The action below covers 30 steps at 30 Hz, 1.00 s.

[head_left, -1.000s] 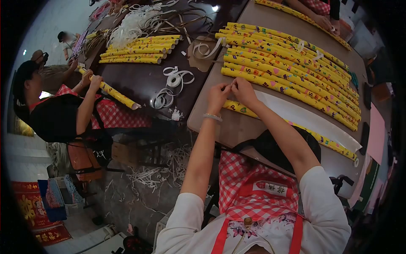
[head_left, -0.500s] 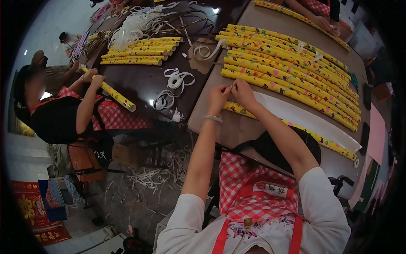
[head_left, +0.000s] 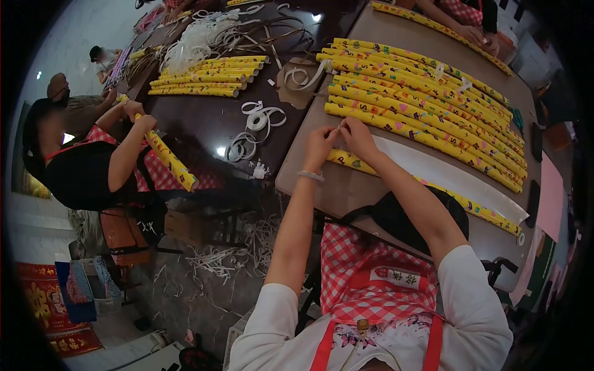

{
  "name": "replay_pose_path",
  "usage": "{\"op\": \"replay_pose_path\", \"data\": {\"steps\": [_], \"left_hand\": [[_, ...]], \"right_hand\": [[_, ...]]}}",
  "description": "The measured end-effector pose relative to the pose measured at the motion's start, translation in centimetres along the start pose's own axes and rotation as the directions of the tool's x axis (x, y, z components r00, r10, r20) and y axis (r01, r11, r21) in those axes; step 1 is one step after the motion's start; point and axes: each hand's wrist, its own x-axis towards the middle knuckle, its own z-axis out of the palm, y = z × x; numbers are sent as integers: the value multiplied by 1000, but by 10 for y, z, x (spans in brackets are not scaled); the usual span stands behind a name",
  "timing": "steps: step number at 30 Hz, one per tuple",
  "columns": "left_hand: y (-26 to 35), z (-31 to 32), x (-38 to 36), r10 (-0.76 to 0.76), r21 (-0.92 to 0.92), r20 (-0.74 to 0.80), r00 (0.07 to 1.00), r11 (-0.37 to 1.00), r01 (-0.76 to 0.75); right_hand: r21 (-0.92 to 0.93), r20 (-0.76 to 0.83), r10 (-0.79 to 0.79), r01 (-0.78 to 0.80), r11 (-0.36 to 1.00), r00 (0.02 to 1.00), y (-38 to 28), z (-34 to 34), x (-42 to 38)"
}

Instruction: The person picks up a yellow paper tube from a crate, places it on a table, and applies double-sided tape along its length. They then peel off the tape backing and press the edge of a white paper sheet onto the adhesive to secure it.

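Observation:
My left hand (head_left: pixel 320 146) and my right hand (head_left: pixel 359 138) meet above the grey table, fingertips pinched close together. Whatever lies between the fingers is too small to make out. Beneath my wrists a yellow patterned paper roll (head_left: pixel 473 208) lies along the near side of the table, passing under my right forearm. A white sheet (head_left: pixel 433 162) extends from it on the far side. Just beyond my fingertips, several finished-looking yellow rolls (head_left: pixel 421 127) lie side by side, some with bits of white tape on them.
On the dark table are a coil of white strip (head_left: pixel 255 120), more yellow rolls (head_left: pixel 201 85) and a tangle of strips (head_left: pixel 201 40). At left a person holds a yellow roll (head_left: pixel 170 159). Another person's hands (head_left: pixel 479 37) work at the far end. A black bag (head_left: pixel 421 216) sits near my forearm.
My hands stay almost in place, fingertips still together. The person at left has tilted their yellow roll more steeply, its lower end dropping.

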Motion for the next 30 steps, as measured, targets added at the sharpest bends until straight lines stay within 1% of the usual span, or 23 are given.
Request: {"op": "replay_pose_path", "data": {"steps": [2, 7, 9, 10, 11, 12, 14, 15, 16, 17, 18, 19, 20, 21, 23, 24, 26, 27, 28, 30], "left_hand": [[-4, 0, 1, 11, -19, 9, 1000, 1000, -11], [-1, -4, -3, 19, -61, 32, 999, 998, -17], [4, -7, -3, -12, 10, 58, 998, 1000, 12], [4, -7, -3, -11, 9, 55, 998, 1000, 10], [5, -7, -3, -44, -35, 67, 997, 998, 46], [5, -7, -3, -77, -79, 80, 994, 993, 83], [-7, -1, 0, -53, -92, 65, 996, 994, 59], [-13, 2, 2, -30, -104, 49, 998, 994, 35], [-11, 1, 2, -30, -106, 47, 998, 994, 34], [-11, 1, 2, -37, -79, 44, 998, 996, 40], [-10, 1, 1, -44, -53, 41, 998, 998, 46], [-11, 2, 1, -43, -55, 40, 998, 997, 45], [-13, 2, 1, -31, -111, 51, 998, 993, 36], [-14, 3, 2, -17, -166, 61, 998, 986, 27], [-14, 3, 1, -29, -165, 66, 997, 985, 39], [-14, 2, 1, -45, -163, 74, 996, 985, 57], [-11, 0, 0, -40, -168, 76, 996, 984, 53], [-9, 0, 0, -41, -173, 85, 996, 983, 55], [-8, 0, 0, -39, -175, 80, 996, 983, 53], [-7, 0, 1, -48, -164, 88, 995, 985, 62]], "right_hand": [[56, 12, -10, 9, 998, 1000, -2, -2, -2], [36, -24, -17, 18, 999, 1000, -3, 1, -3], [24, -41, -28, 29, 999, 999, 4, 3, -2], [104, -12, 23, -22, 994, 1000, 6, 2, 0], [181, 22, 72, -75, 981, 997, 7, 2, 1], [180, 23, 70, -73, 981, 997, 8, 2, 1], [376, 40, 185, -186, 908, 982, 0, -5, 2], [375, 40, 183, -184, 909, 982, -4, -9, 2], [431, 4, 226, -206, 878, 974, -10, -13, 1], [487, -29, 272, -224, 844, 962, -15, -15, 0], [485, -28, 271, -224, 846, 962, -17, -18, 0], [256, -91, 91, -65, 965, 992, -14, -20, 1], [5, -107, -102, 103, 995, 989, -12, -23, 2], [2, -108, -105, 106, 994, 989, -10, -23, 4], [-167, -57, -231, 219, 961, 971, -6, -21, 12], [-170, -58, -241, 228, 959, 969, -3, -24, 17], [-226, 235, -233, 287, 931, 944, -6, -31, 24], [-304, 298, -216, 307, 902, 930, -7, -32, 30], [-306, 299, -220, 312, 900, 929, -10, -35, 34], [-323, 407, -224, 369, 871, 886, -16, -40, 39]]}}
